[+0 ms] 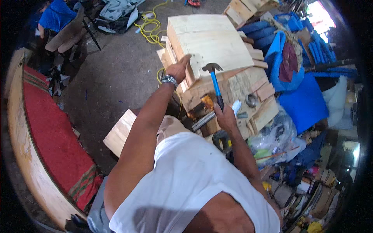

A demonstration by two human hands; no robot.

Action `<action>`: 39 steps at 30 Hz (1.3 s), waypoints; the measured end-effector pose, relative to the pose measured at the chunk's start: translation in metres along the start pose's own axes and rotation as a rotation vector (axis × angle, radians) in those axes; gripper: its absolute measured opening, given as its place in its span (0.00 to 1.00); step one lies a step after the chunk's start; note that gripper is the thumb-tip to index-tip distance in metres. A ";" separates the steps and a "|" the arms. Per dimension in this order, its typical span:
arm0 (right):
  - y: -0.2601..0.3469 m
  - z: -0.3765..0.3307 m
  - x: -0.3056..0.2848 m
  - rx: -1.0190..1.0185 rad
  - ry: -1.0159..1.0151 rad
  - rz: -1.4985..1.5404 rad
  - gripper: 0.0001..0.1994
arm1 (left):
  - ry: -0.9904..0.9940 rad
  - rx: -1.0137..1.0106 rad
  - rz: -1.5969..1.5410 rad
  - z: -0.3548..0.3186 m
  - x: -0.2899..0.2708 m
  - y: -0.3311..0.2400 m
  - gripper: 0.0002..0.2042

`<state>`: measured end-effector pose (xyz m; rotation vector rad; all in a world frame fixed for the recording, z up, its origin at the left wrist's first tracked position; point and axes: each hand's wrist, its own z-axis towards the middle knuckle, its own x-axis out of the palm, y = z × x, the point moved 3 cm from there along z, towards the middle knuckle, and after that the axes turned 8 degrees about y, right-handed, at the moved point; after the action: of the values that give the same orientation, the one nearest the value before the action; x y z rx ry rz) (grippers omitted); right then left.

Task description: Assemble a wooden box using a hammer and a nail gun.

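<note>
A pale wooden box (211, 40) with a flat plywood top lies in front of me. My left hand (178, 70), with a metal watch (169, 79) on its wrist, grips the box's near left edge, one finger stretched along the top's corner. Its other fingers are partly hidden. My right hand (226, 117) is closed around the dark grip of a claw hammer (216, 83) with a blue shaft. The hammer's head hangs just over the near edge of the plywood top. Small dark marks show on the top near my left fingers.
Right of the box, a worktop (241, 83) bears wood offcuts, a round metal cup (251, 100) and a metal tube (203, 120). A yellow cord (149, 27) coils on the floor. A red-covered bench (50, 128) stands left; plastic bags (278, 138) and blue sheets (305, 103) lie right.
</note>
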<state>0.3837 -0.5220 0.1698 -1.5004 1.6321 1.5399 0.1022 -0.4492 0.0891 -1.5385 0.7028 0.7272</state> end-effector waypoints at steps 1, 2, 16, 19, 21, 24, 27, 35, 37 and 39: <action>0.004 -0.003 -0.019 -0.091 -0.104 0.072 0.20 | 0.039 -0.042 0.011 0.002 0.002 0.004 0.29; 0.019 -0.012 -0.035 -0.175 -0.197 0.152 0.24 | 0.098 -0.057 0.077 -0.002 -0.005 -0.001 0.31; 0.017 0.016 -0.015 -0.010 0.081 0.094 0.25 | -0.016 0.025 0.016 0.008 -0.001 0.001 0.33; 0.072 -0.018 -0.097 -0.100 -0.375 0.135 0.25 | 0.018 -0.021 -0.003 -0.008 -0.008 0.011 0.31; 0.074 -0.025 -0.134 -0.199 -0.403 0.380 0.17 | -0.008 -0.030 0.013 -0.012 -0.010 0.015 0.32; 0.103 -0.054 -0.161 -0.617 -1.048 0.268 0.09 | 0.016 0.014 0.030 -0.008 -0.012 0.010 0.31; -0.008 -0.006 -0.005 -0.371 -0.964 -0.442 0.21 | 0.090 0.013 0.073 -0.002 -0.018 -0.010 0.31; 0.072 -0.025 -0.122 -0.412 -0.418 0.623 0.20 | 0.111 -0.086 0.085 -0.012 -0.029 -0.012 0.24; 0.089 -0.032 -0.135 -0.645 -0.487 0.868 0.21 | 0.111 -0.083 0.096 -0.014 -0.030 -0.013 0.24; 0.108 -0.041 -0.125 -1.165 -0.655 1.252 0.14 | 0.114 -0.067 0.111 -0.009 -0.034 -0.015 0.24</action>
<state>0.3420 -0.5316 0.3344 0.1413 1.1936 3.4969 0.0939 -0.4559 0.1256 -1.6218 0.8624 0.7565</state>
